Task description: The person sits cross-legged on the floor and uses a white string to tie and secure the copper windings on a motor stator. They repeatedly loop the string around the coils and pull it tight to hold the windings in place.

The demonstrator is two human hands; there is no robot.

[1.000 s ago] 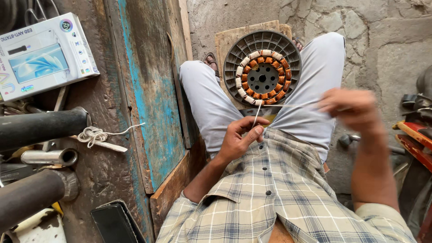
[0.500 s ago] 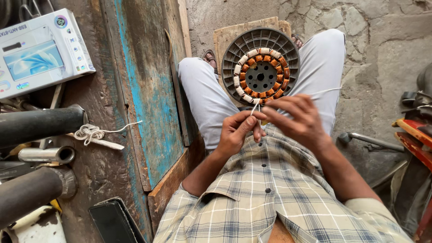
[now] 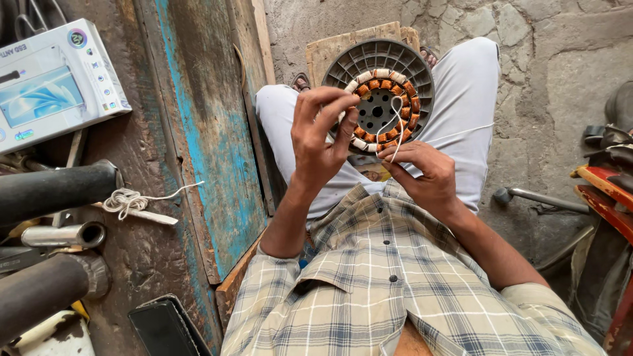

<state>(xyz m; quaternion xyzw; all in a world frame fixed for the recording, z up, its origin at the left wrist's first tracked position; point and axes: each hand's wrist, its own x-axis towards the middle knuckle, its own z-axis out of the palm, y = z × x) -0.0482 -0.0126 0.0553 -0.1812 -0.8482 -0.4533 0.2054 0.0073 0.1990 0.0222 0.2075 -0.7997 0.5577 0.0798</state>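
Far to my left a white boxed appliance carton (image 3: 56,82) leans by the rough surface, and below it lie dark round metal tubes (image 3: 56,191) and a small hank of white cord on a stick (image 3: 132,201). A black flat case (image 3: 165,326) sits at the bottom edge. None of these touch my work. The worn blue-painted wooden plank (image 3: 214,151) stands upright just beside my left knee and crowds that elbow a little.

My left hand (image 3: 320,142) is raised in front of the grey ribbed plastic disc with its ring of copper-wound coils (image 3: 382,89). Its fingers are curled and pinched together, but I cannot tell whether they grip the thread or only steady it. The disc rests tilted between my knees against a pale wooden board (image 3: 343,43).

My right hand (image 3: 422,175) pinches the thin white binding thread (image 3: 397,128), which loops up over the coils; another run of it stretches off across my right thigh.

I judge I am part-way through lacing the windings. The next pull, I think, needs the loop seated between two coils without snagging the ribs.

On the right, red metal parts (image 3: 603,188) and a grey steel rod (image 3: 541,198) lie on the stone floor (image 3: 560,66), well apart.
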